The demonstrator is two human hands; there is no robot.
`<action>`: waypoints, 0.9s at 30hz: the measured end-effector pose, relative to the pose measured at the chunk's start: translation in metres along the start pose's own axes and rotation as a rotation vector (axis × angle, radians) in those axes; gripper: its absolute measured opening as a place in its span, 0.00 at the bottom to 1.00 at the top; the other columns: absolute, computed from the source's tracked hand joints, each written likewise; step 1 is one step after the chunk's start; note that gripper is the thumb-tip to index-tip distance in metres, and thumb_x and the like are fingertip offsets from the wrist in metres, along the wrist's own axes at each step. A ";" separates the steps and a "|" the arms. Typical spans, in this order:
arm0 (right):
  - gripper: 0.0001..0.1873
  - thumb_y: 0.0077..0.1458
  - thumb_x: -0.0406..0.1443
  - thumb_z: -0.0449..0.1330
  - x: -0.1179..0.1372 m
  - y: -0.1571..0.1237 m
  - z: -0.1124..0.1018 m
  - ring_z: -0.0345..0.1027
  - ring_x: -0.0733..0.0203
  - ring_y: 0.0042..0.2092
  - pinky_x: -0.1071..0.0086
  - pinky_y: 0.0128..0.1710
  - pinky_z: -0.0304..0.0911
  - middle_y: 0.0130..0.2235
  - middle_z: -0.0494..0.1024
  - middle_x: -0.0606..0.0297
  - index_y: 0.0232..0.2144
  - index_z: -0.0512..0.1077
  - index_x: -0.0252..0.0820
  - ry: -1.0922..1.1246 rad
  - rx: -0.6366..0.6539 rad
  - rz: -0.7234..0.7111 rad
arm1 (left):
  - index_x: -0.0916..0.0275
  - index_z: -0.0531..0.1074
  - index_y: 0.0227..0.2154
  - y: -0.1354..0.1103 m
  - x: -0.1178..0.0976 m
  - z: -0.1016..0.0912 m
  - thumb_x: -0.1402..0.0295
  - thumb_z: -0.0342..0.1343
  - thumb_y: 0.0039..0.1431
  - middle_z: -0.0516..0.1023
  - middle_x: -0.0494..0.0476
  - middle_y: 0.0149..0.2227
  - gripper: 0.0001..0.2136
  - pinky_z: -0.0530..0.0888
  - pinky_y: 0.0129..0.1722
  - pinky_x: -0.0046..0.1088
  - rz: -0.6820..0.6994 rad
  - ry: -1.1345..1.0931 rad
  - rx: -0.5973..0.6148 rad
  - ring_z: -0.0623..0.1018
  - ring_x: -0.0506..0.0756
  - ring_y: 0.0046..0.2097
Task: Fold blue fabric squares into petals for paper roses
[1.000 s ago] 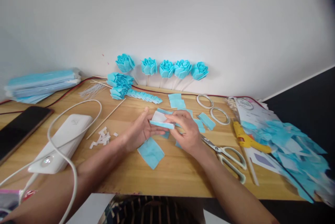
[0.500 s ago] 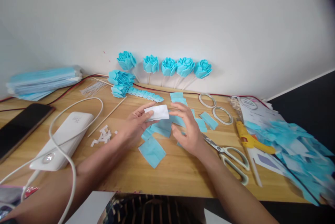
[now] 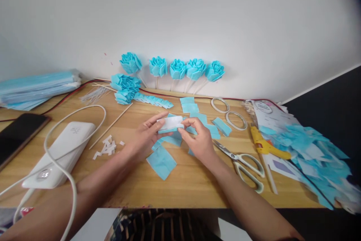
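Between both hands is a small folded piece of blue-and-white fabric (image 3: pixel 171 123), white face up with a blue strip along its near edge. My left hand (image 3: pixel 150 130) grips its left end, thumb on top and fingers beneath. At the right end, my right hand (image 3: pixel 197 135) pinches the piece between thumb and fingers. Below the hands a blue fabric square (image 3: pixel 162 162) lies flat on the wooden table (image 3: pixel 180 192). More blue pieces (image 3: pixel 199 117) are scattered behind and beside the hands, partly hidden by them.
Scissors (image 3: pixel 239 160), a yellow glue gun (image 3: pixel 266 145) and a blue scrap pile (image 3: pixel 313 162) lie to the right. Tape rolls (image 3: pixel 236 120) sit behind. Blue fabric flowers (image 3: pixel 177 69) lean on the wall. A white power bank (image 3: pixel 60 154), its cable and a phone (image 3: pixel 22 135) are left.
My right hand has come in from beside the piece and closed on its right end. A blue strip now shows along the piece's near edge. The view has shifted slightly.
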State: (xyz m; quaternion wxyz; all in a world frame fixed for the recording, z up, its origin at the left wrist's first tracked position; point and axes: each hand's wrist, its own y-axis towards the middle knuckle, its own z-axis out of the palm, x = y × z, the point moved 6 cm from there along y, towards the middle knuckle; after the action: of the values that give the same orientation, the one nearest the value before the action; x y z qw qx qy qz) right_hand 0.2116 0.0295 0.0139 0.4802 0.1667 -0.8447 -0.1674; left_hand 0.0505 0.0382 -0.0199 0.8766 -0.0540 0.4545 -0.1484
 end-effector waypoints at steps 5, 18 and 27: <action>0.12 0.55 0.34 0.60 -0.002 0.001 0.000 0.70 0.63 0.35 0.69 0.41 0.66 0.30 0.73 0.70 0.43 0.69 0.46 0.051 -0.001 0.044 | 0.65 0.70 0.55 0.001 -0.004 0.001 0.64 0.70 0.46 0.81 0.59 0.41 0.31 0.77 0.42 0.36 0.085 0.201 0.039 0.80 0.56 0.39; 0.32 0.52 0.35 0.61 -0.007 -0.001 0.015 0.66 0.65 0.31 0.70 0.29 0.63 0.33 0.72 0.69 0.59 0.61 0.49 0.469 0.243 0.335 | 0.65 0.67 0.58 -0.004 -0.007 0.006 0.71 0.64 0.48 0.77 0.53 0.35 0.32 0.70 0.32 0.23 0.192 0.547 0.086 0.73 0.49 0.32; 0.27 0.55 0.33 0.60 0.004 -0.002 0.006 0.70 0.62 0.36 0.67 0.38 0.69 0.35 0.73 0.67 0.56 0.64 0.49 0.378 0.039 0.178 | 0.66 0.80 0.38 -0.003 0.013 0.004 0.59 0.67 0.50 0.81 0.59 0.35 0.16 0.73 0.40 0.30 -0.039 0.327 0.186 0.77 0.53 0.36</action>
State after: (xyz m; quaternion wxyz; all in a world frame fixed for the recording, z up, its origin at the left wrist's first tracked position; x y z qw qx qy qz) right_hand 0.2053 0.0265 0.0129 0.6396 0.1290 -0.7542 -0.0739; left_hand 0.0597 0.0316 -0.0269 0.7892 0.0434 0.5742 -0.2134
